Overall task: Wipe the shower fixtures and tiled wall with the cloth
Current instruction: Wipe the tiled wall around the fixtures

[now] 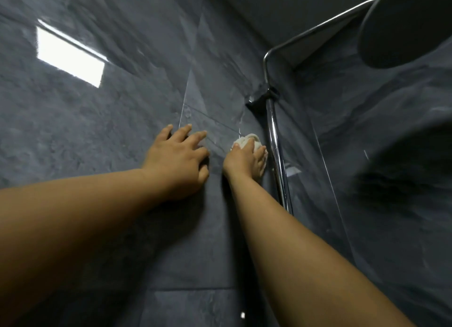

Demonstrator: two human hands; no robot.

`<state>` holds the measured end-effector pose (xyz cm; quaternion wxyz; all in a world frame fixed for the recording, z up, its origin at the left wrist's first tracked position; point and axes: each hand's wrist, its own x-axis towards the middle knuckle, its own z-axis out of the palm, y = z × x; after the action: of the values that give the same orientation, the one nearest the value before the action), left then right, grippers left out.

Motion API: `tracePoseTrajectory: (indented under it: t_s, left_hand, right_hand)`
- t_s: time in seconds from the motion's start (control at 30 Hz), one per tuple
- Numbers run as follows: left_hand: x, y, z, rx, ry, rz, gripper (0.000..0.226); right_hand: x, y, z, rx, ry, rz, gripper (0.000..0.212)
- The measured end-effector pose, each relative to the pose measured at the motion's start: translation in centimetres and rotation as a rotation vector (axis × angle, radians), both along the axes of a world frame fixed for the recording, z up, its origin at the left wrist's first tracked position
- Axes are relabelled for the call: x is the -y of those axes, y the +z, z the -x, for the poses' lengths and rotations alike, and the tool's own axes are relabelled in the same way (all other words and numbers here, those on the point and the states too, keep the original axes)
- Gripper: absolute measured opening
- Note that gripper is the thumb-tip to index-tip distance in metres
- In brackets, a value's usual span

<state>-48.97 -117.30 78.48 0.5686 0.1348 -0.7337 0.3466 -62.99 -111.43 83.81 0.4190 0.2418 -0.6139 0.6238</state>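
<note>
Cloth [247,140] under right hand [244,159] — tiled wall [97,135]

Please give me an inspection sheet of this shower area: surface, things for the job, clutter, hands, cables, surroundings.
Surface: glossy dark grey tiled wall with a bright light reflection.
Job's things: white cloth bunched against the wall, beside the chrome riser pipe; round shower head above.
Clutter: nothing seen.
Hands: left hand flat on the tiles, fingers spread; right hand holds the cloth.
Cables: nothing seen.
Surroundings: pale ceiling above the tiles.
</note>
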Motion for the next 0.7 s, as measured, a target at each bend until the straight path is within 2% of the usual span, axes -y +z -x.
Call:
tracePoseTrajectory:
  t_s: [0.17,0.3,0.5,0.6,0.7]
  left_hand:
    - [0.5,0.9,0.1,-0.019,-0.035,-0.052,0.065]
    - [0.1,1.4,-0.1,0.01,-0.036,-0.051,0.047]
    - [0.6,1.7,-0.7,0.053,-0.019,-0.031,0.05]
    - [0.5,1.8,-0.5,0.032,-0.031,-0.028,0.049]
    - [0.4,1.9,-0.6,0.033,-0.024,-0.028,0.048]
  right_hand:
    - [-0.4,4.6,-0.3,-0.058,-0.008,-0.046,0.051]
    - [-0.5,7.3,0.0,-0.125,-0.039,-0.069,0.051]
    - [-0.9,8.8,0.6,-0.254,-0.107,-0.097,0.051]
    - [-0.3,7.6,0.1,-0.435,-0.176,-0.152,0.052]
    - [-1.0,7.1,0.8,-0.626,-0.112,-0.248,0.052]
